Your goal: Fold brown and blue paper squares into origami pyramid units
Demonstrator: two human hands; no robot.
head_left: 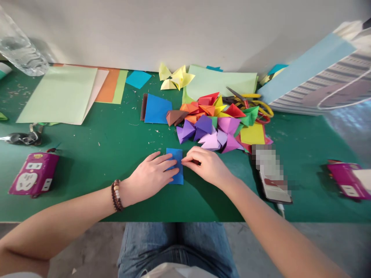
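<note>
The left hand (155,172) lies flat, fingers apart, on the blue paper (179,178) near the front edge of the counter (89,166). The right hand (204,162) pinches its right side. Looks like pressing a fold; that needs even edges.

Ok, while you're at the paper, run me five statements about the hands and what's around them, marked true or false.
1. The left hand rests on the small blue paper. True.
2. The bracelet is on the right wrist. False: the bracelet is on the left wrist.
3. The right hand is at the right edge of the small blue paper. True.
4. The phone lies left of both hands. False: the phone lies to their right.
5. The scissors lie beside the pile of folded paper. True.
</note>
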